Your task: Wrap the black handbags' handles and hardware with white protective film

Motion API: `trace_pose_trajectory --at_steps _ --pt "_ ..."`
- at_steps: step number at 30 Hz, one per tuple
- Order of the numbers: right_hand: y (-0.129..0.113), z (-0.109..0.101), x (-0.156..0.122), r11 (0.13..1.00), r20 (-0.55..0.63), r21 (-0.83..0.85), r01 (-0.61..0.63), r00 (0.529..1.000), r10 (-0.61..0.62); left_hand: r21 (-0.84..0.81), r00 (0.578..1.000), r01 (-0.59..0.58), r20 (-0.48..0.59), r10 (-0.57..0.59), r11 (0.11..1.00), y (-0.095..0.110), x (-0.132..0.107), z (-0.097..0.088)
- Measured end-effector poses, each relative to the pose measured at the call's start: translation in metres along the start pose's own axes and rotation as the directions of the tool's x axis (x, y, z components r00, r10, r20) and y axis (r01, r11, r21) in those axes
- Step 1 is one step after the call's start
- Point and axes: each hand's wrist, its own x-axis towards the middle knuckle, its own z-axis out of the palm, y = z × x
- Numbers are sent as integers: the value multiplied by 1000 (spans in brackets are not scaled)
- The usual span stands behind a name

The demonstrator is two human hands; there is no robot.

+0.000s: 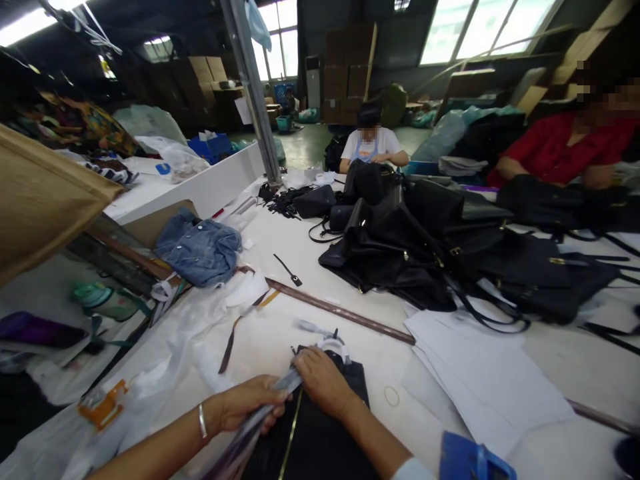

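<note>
My left hand [247, 402], with a silver bangle at the wrist, is closed around a long, crumpled strip of clear plastic film [250, 425]. The strip trails down toward the lower left. My right hand [323, 381] lies over the top of a black bag [325, 443], its fingers curled onto the strip's upper end. A gold zipper [291, 437] runs along the bag below both hands. Just beyond my right fingers, a whitish wrapped loop [336, 343] stands at the bag's top edge. My right palm hides part of the bag.
A heap of black bags [395, 233] covers the far right of the table. White paper sheets [480, 373] and a blue plastic object [473, 459] are to my right. A brown strip [335, 308] crosses the table; denim clothing [200, 247] lies left. Two people sit opposite.
</note>
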Motion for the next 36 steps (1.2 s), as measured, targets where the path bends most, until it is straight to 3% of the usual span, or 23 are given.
trace_pose_trajectory --at_steps 4,7,10,16,25,29,32,34,36 --pt "28 -14 -14 964 -9 141 -227 973 231 54 1000 8 15 -9 998 5 5 -7" --pt "41 -6 -13 939 57 253 -232 973 225 54 1000 11 7 -12 998 9 5 -16" --pt "35 9 -8 923 83 304 -234 972 219 56 1000 18 -3 -17 998 13 10 -23" --pt "13 20 -3 937 90 259 -234 972 217 105 998 55 9 -56 993 23 18 -19" --pt "22 24 -16 979 103 23 -204 974 201 18 994 98 41 -99 995 26 27 -6" --pt "14 30 -21 985 134 26 -170 977 165 -8 992 114 50 -113 993 23 36 3" --pt "13 23 -25 982 135 95 -161 980 147 -11 994 106 29 -106 994 19 43 7" --pt "19 14 -29 972 115 122 -202 975 188 -15 993 115 7 -115 993 17 46 7" --pt "27 6 -33 942 81 104 -320 947 312 -21 992 129 -9 -130 991 17 46 7"
